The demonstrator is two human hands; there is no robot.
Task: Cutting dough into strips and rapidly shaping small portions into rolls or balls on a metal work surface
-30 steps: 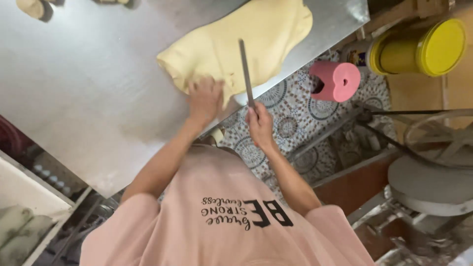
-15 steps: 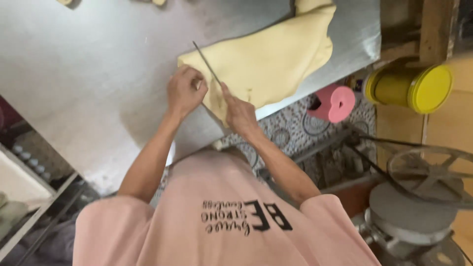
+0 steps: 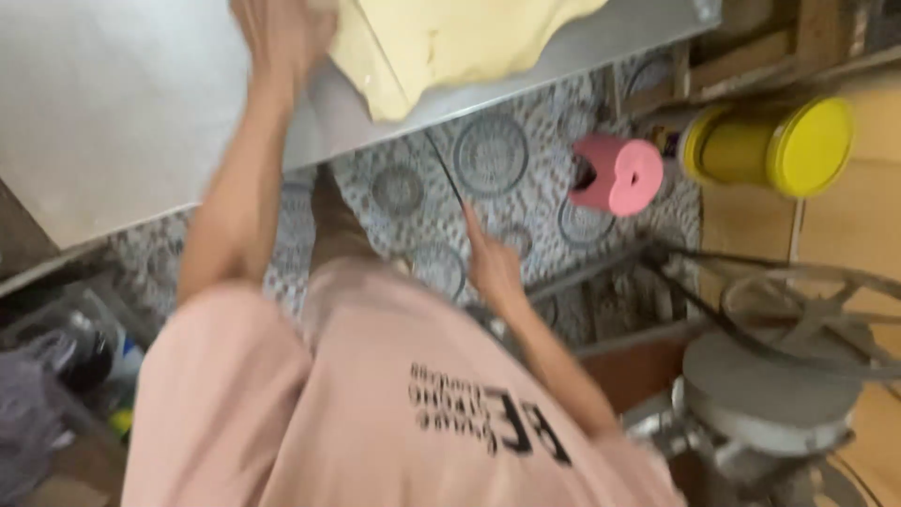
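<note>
My right hand is closed around the lower end of a thin dark blade, holding it down off the table, over the patterned floor. The blade slants up and to the left, its tip near the table edge. My left hand reaches up onto the steel table and touches the near left edge of the dough; motion blur hides the fingers, so I cannot tell whether they are spread or pinching. The dough is a pale yellow sheet lying at the table's front edge. On the floor to the right stand a pink stool and, beyond it, a yellow tub lying on its side.
</note>
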